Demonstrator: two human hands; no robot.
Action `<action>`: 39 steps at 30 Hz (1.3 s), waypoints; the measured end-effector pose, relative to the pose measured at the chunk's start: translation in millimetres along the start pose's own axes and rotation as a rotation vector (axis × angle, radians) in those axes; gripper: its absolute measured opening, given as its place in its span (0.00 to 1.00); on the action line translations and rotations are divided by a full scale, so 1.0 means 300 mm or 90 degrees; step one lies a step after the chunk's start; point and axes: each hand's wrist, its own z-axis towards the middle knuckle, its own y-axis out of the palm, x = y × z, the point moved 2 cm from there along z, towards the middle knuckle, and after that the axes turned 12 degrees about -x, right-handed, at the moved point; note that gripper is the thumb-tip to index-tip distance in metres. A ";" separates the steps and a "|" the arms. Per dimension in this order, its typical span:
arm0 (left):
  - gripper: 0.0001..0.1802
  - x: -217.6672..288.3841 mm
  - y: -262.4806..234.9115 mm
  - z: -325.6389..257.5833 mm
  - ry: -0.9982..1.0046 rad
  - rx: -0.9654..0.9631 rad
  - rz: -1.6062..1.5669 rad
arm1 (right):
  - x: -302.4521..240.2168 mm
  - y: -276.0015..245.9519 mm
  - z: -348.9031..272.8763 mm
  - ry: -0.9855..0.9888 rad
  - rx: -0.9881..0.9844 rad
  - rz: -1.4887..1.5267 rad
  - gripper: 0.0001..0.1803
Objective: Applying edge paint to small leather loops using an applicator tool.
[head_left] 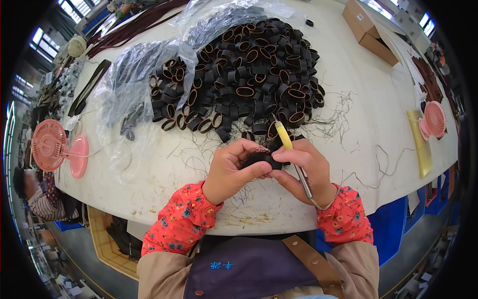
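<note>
My left hand (225,168) is closed around a black leather loop (261,158), pinching it between thumb and fingers above the table's near side. Fine dark threads stick up from the loop. In my right hand (309,167) rests a slim pen-shaped tool (284,136) with a yellow section and a metal rear end. Its thin tip points up and away, clear of the loop. A grey cord runs from its rear end past my right wrist. My right fingertips also touch the loop's right side. Just beyond both hands lies a big pile of similar black loops (249,74) with brown edges.
Clear plastic sheeting (137,74) covers the pile's left side. Loose thread clippings (338,117) lie around it. Pink fans stand at left (50,139) and right (434,119). A cardboard box (371,32) sits far right, and a yellow strip (419,144) lies near the right edge.
</note>
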 end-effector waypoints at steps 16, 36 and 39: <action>0.19 0.009 -0.013 0.012 0.240 0.109 0.388 | 0.014 -0.011 -0.019 0.254 0.134 0.414 0.12; 0.08 -0.018 -0.001 -0.001 -0.004 -0.084 0.124 | 0.009 -0.006 0.002 0.102 -0.020 0.164 0.11; 0.08 -0.012 -0.007 0.002 -0.015 -0.035 0.121 | 0.003 -0.012 0.009 0.084 -0.030 0.150 0.12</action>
